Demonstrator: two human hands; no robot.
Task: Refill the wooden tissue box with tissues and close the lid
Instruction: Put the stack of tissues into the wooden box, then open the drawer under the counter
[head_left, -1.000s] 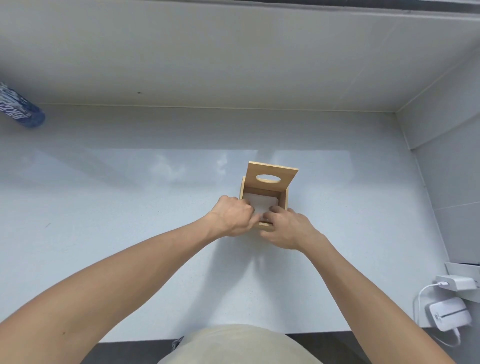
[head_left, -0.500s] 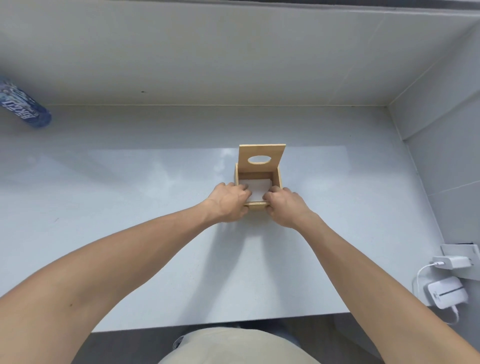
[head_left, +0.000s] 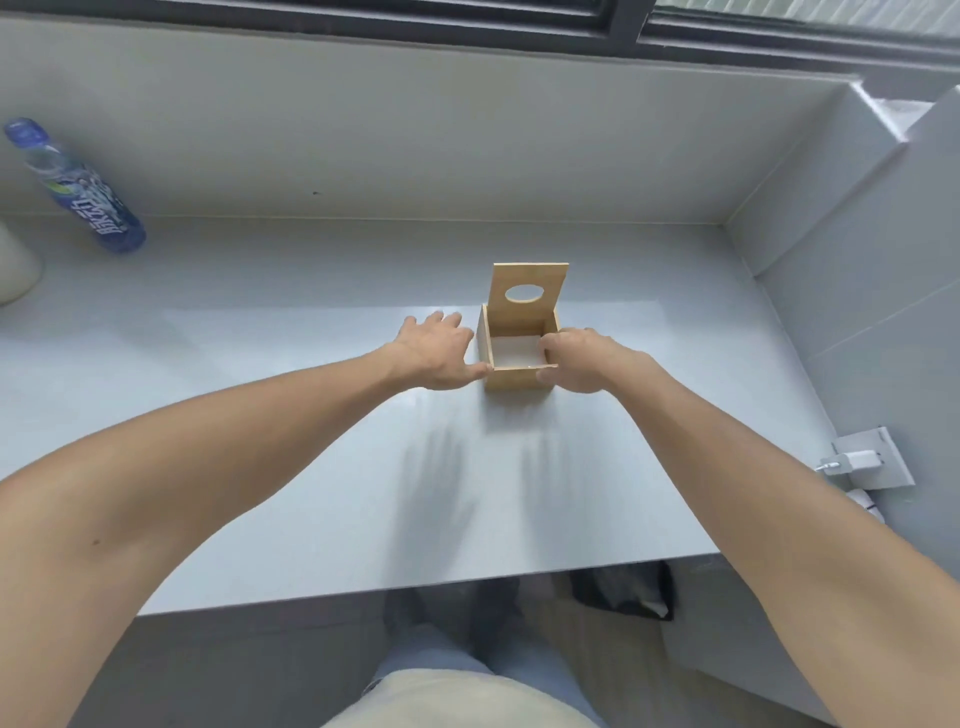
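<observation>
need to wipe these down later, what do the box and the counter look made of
Box: looks like light unpainted wood or plywood, matt, thin flat panels with pale edges.
Counter: smooth pale grey slab, glossy, it mirrors the window light; stone or laminate, can't tell.

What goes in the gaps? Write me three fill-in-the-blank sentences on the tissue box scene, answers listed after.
1. The wooden box's lid stands ____.
2. The hole in the lid is ____ in shape.
3. The blue-labelled bottle stands on the counter far to the ____ of the box.
4. The tissues in the box are ____ in colour.

Answers: open; oval; left; white
</observation>
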